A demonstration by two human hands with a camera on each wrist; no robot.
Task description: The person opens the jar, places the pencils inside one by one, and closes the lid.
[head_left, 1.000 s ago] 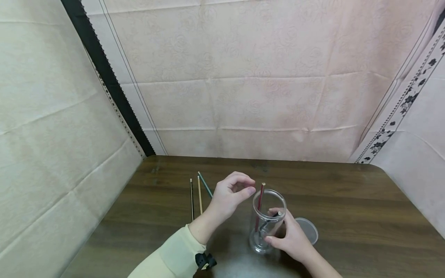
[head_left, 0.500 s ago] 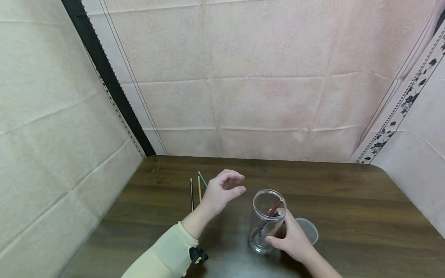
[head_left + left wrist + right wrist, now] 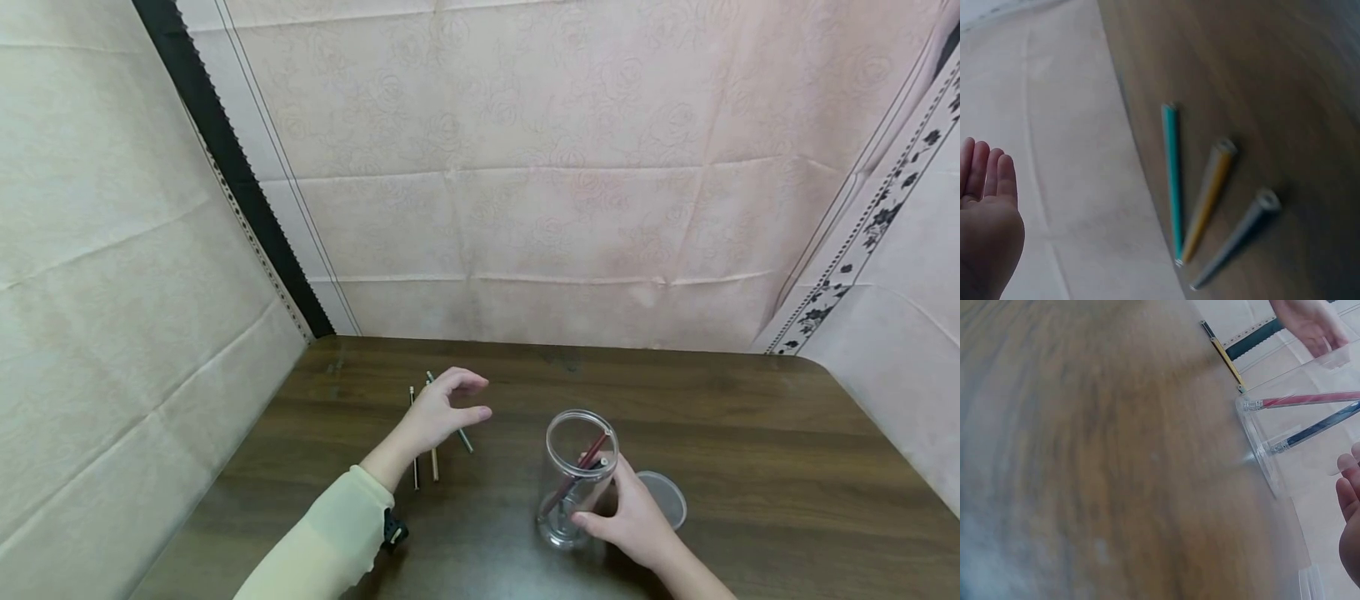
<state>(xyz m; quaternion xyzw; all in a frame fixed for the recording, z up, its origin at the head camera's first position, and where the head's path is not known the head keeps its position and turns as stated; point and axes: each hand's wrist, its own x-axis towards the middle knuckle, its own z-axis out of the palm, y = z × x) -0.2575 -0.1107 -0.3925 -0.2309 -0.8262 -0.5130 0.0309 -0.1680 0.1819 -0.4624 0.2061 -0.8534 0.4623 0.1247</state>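
Note:
My right hand (image 3: 633,518) grips the side of a clear jar (image 3: 553,500) that stands upright and uncovered. Inside it lean a red pencil (image 3: 1310,399) and a dark pencil (image 3: 1322,428). My left hand (image 3: 441,412) is held over the pencils on the table, thumb and fingers spread apart with nothing between them. Below it lie a teal pencil (image 3: 1172,175), a yellow pencil (image 3: 1210,200) and a black pencil (image 3: 1238,240), fanned out side by side. In the head view the left hand partly hides them.
A round translucent lid (image 3: 666,498) lies on the brown wooden table (image 3: 750,433), to the right of the jar and partly behind the right hand. Pale patterned cloth (image 3: 555,208) hangs along the table's back and sides.
My left hand has let go of the red pencil, which tipped over to lean inside the jar. The hand has moved left, over the loose pencils. The right hand and jar stay put.

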